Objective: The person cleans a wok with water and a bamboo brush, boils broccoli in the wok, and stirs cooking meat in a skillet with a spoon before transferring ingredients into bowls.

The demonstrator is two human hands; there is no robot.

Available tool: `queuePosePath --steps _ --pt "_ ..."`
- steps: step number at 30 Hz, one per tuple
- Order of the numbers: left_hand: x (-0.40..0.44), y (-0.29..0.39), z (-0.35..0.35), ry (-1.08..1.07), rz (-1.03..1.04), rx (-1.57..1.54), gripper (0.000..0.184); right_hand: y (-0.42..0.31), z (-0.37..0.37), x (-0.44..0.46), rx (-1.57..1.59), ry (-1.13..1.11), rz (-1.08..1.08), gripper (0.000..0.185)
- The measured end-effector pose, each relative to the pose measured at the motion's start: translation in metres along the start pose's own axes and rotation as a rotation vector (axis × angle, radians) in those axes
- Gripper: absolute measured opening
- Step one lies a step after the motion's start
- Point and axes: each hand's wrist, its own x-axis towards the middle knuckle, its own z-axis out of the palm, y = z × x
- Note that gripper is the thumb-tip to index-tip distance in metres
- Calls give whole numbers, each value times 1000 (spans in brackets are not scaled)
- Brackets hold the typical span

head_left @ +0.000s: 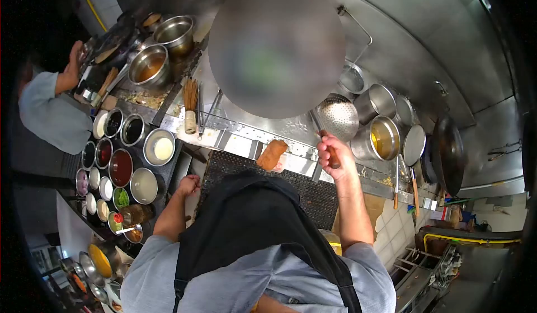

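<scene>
My right hand (334, 156) is closed around the wooden handle of a long metal-shafted utensil (316, 124). A round blur hides the utensil's far end, so its kind does not show. Close to that hand rests a perforated strainer (337, 117). A folded orange-brown cloth (272, 154) lies on the counter's front edge, left of my right hand. My left hand (189, 184) hangs low beside the black apron (240, 212), its fingers curled and nothing visible in them. The large blurred disc covers the middle of the stove, with only a vague green patch in it.
Several steel pots, one with yellow liquid (385, 138), stand at the right. A dark wok (447, 155) leans beyond them. Left are a bamboo brush (190, 107), a bowl of brown liquid (150, 67) and several condiment tubs (121, 167). Another person's arm (66, 81) reaches in far left.
</scene>
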Motion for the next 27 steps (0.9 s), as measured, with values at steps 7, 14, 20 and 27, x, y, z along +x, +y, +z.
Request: queuePosePath --steps 7,14,20,27 --pt "-7 -115 -12 -44 -398 -24 21 43 -56 3 -641 323 -427 67" --pt "-36 -151 22 -114 -84 636 26 54 -241 1 -1309 954 -1074 59" --pt "-31 36 85 -333 -83 757 31 10 -298 -31 -1268 1142 -477 53" --pt "-39 189 108 -695 -452 720 38 4 -321 -14 -1205 1087 -530 20"
